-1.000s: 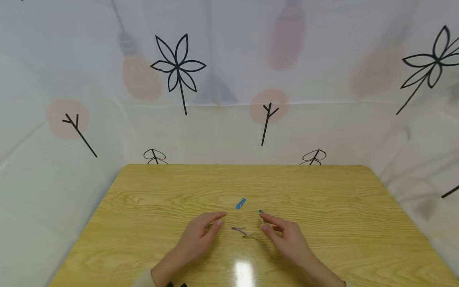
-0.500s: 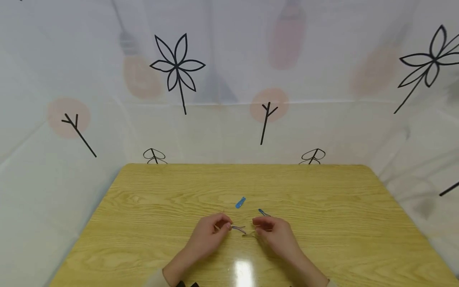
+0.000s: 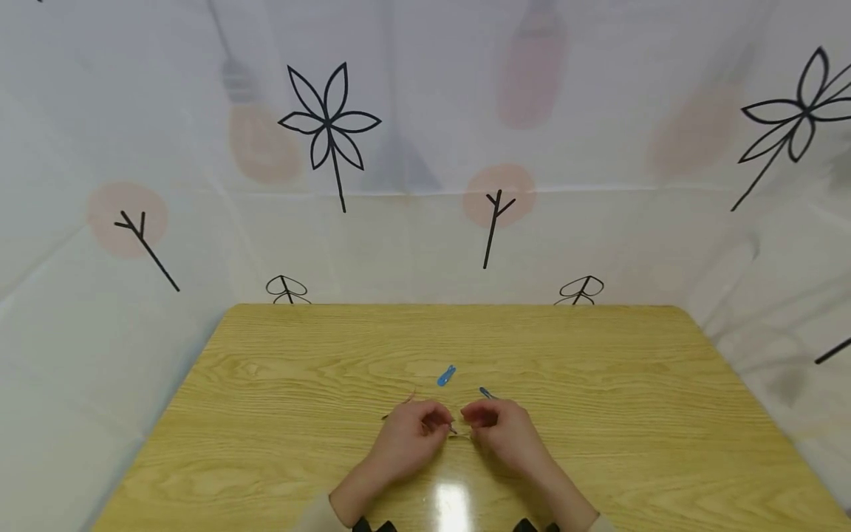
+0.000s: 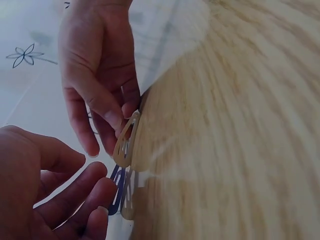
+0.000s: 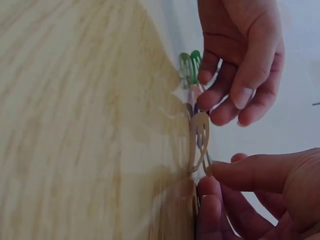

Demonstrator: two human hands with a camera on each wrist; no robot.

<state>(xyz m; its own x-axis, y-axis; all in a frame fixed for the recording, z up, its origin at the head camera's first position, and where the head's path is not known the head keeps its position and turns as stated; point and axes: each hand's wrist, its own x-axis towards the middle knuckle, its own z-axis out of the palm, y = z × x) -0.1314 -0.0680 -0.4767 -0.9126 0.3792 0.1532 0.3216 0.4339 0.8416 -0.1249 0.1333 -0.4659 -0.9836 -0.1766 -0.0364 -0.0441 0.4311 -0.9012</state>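
Note:
In the head view my left hand (image 3: pixel 410 441) hovers low over the table with loosely bent fingers, covering most of a purple snap hair clip (image 4: pixel 116 191). Its fingertips are beside that clip, thumb and fingers apart. My right hand (image 3: pixel 510 436) faces it a short gap away. Thumb and finger of the right hand (image 5: pixel 260 195) pinch one end of a tan snap hair clip (image 5: pixel 200 135), whose two leaves stand apart. In the left wrist view the tan clip (image 4: pixel 125 145) lines up end to end with the purple one.
A light blue hair clip (image 3: pixel 446 376) lies beyond the hands. A darker blue clip (image 3: pixel 486 392) is partly behind the right hand. Past the left hand lie a pinkish clip (image 3: pixel 410 397) and a green clip (image 5: pixel 195 61). The wooden table (image 3: pixel 299 347) meets a patterned white cloth (image 3: pixel 425 244).
My left hand has moved rightward from the left side over the purple clip, uncovering the clips behind it. My right hand has shifted left and down onto the tan clip.

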